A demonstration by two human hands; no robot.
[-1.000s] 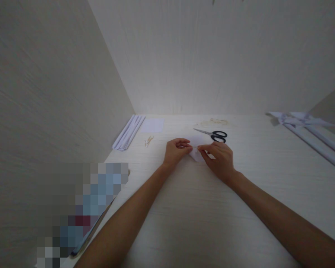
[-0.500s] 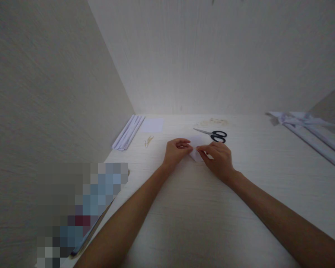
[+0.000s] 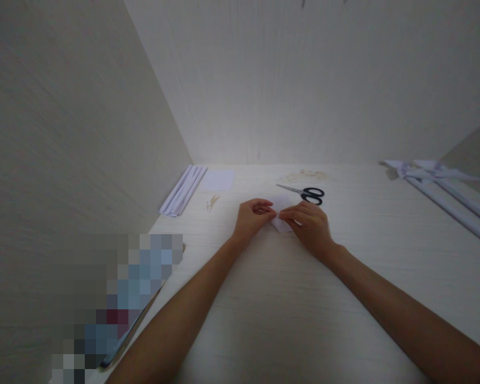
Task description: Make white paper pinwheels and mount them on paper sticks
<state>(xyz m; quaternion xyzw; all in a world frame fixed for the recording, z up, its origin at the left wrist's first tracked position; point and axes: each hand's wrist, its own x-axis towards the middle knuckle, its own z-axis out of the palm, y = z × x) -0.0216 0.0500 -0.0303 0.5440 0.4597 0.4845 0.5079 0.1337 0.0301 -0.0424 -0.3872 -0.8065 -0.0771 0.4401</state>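
Note:
A small sheet of white paper lies in front of me, partly covered by my fingers, its near edge coming to a point. My left hand is closed in a pinch at the paper's left side. From the right, my right hand also pinches, thumb against fingertips, over the paper's middle. The two sets of fingertips almost meet. Whatever tiny thing may be between the right fingertips is too small to make out. Just beyond the right hand lie scissors with black handles, blades pointing left.
Rolled white paper sticks lie at the back left, beside a flat paper square. Several short thin wooden sticks are nearer. Light scraps lie behind the scissors. Paper pinwheels on sticks rest at right. Walls enclose the table.
My right hand has shifted slightly left, bringing its fingertips closer to the left ones. The left hand stays almost where it was, and the paper has barely moved.

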